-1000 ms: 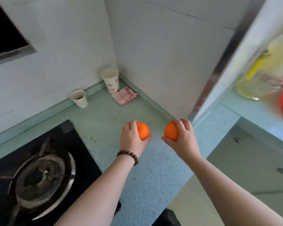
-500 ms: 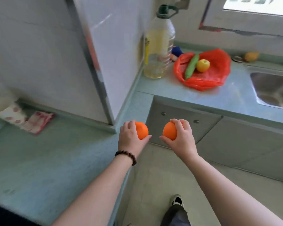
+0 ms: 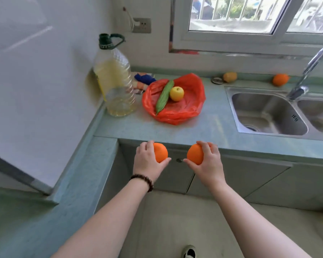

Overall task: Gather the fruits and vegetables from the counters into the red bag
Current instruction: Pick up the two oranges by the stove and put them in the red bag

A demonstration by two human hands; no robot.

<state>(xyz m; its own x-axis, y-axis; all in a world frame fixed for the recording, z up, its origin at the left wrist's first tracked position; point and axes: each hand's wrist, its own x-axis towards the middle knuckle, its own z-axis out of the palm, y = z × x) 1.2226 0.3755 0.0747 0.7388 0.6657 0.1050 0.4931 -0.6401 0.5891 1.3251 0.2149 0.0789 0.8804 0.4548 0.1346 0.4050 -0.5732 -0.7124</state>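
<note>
In front of the green counter (image 3: 209,131), low in the view, the left hand (image 3: 147,162) is closed around an orange (image 3: 160,152) and the right hand (image 3: 208,162) is closed around a second orange (image 3: 194,154), the two fruits near each other but apart, both held off the counter's front edge. At about 12 o'clock from the hands the red bag (image 3: 192,107) lies open on the counter, with a long green vegetable (image 3: 164,96) and a yellow apple (image 3: 176,93) in it, touching. Just beside the bag at 9 o'clock stands an oil bottle (image 3: 115,81). At 3 o'clock from the bag is the steel sink (image 3: 265,112); along the back wall behind it sit a yellowish fruit (image 3: 230,77) and another orange fruit (image 3: 280,79), well apart
</note>
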